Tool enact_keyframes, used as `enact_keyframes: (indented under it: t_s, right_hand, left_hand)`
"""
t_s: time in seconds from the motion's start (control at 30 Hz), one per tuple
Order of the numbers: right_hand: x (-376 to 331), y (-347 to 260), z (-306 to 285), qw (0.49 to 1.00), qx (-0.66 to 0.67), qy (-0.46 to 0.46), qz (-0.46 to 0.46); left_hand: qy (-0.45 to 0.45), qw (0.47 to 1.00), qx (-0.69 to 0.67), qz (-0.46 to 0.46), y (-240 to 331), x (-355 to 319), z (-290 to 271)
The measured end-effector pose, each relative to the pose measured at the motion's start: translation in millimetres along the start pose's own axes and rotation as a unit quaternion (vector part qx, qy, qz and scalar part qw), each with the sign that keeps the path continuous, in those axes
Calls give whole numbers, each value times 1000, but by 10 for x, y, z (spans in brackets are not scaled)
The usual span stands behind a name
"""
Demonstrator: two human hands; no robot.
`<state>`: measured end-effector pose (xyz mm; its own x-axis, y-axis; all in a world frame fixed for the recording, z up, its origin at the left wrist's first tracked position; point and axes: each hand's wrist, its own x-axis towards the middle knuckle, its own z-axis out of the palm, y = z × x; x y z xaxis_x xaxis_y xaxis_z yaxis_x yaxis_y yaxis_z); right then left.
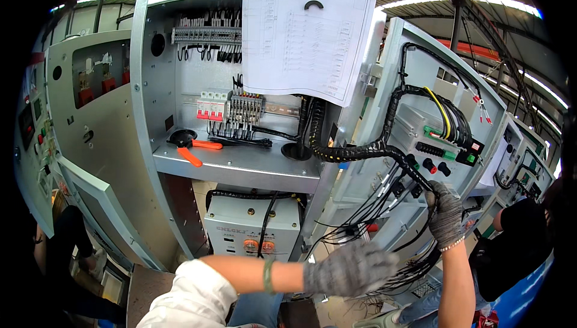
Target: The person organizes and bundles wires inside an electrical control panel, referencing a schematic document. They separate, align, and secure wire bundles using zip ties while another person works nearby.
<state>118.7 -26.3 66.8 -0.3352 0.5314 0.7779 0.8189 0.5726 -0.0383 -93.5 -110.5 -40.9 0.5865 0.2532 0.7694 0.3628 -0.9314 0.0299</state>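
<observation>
My right hand [446, 217], in a grey knit glove, is closed round the black-wrapped wire harness [415, 170] on the cabinet's open door. My left hand [351, 269], gloved alike, reaches across in front, close to the loose black wires [421, 271] that hang below the door. Its fingers are smeared by motion, and I cannot tell whether they hold a wire. A fan of thin black wires [354, 218] with pale ends spreads out above my left hand. The thick harness [348, 152] runs from the cabinet across to the door.
A paper wiring diagram [306, 33] hangs over the cabinet's upper front. Orange-handled pliers [191, 156] lie on the cabinet shelf [240, 171]. Breakers [211, 107] sit behind. Below stands a grey-white boxed unit [252, 223]. A person in black [514, 250] is at the right, another [69, 250] at the left.
</observation>
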Motion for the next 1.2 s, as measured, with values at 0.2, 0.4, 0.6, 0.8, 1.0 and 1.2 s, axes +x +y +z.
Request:
enact_keyframes:
  t_s: [0.2,0.4,0.6,0.8,1.0,1.2]
  right_hand:
    - [-97,51,257,992,1,116,-55]
    - [-180,40,370,997,42,65,24]
    - [-325,-20,333,998,34,40,44]
    - [-463,-241,-118,990,-68,-115,33]
    - [-250,-698,-593,988,-96,38,-119]
    - [873,-1474,-289,941,-85,148,-293]
  left_hand:
    - [-230,922,-199,-240,-23,-1734,1018]
    - [-366,796,-301,-377,247,-2796,1391]
    - [-355,766,-372,-386,47,-2131,234]
    - [-9,889,-187,-418,-301,-1244,-1244]
    - [269,924,34,-271,-795,-746,-1975]
    - [426,849,55,-308,-1384,-204,-2694]
